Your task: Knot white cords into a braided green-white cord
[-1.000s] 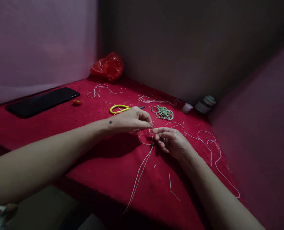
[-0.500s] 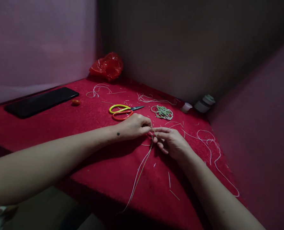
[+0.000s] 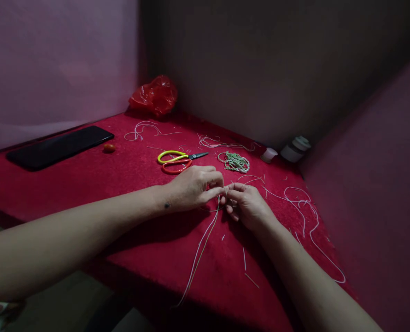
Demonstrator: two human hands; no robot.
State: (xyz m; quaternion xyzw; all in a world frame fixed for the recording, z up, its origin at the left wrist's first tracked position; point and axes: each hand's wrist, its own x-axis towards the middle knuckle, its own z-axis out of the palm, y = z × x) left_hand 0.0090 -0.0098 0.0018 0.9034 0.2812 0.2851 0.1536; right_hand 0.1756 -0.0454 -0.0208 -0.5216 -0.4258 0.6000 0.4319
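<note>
Thin white and tan cords hang from between my hands and trail toward the table's front edge. My left hand pinches the cords from the left, its fingertips touching those of the other hand. From the right, my right hand pinches the same cords between thumb and forefinger, the other fingers curled below. The exact spot they grip is too small to make out. Scissors with one yellow and one red handle lie just behind my left hand. Behind the fingertips rests a bundle of green and white braided cord.
On the red-covered table are a black phone, a small orange-red object, a red plastic bag, a white spool, a white jar and loose white threads. Walls stand behind and at the right.
My left hand has shifted slightly right and down, its fingertips now close against the right hand's. The right hand has barely moved. The tan strand that rose between the fingers no longer shows.
</note>
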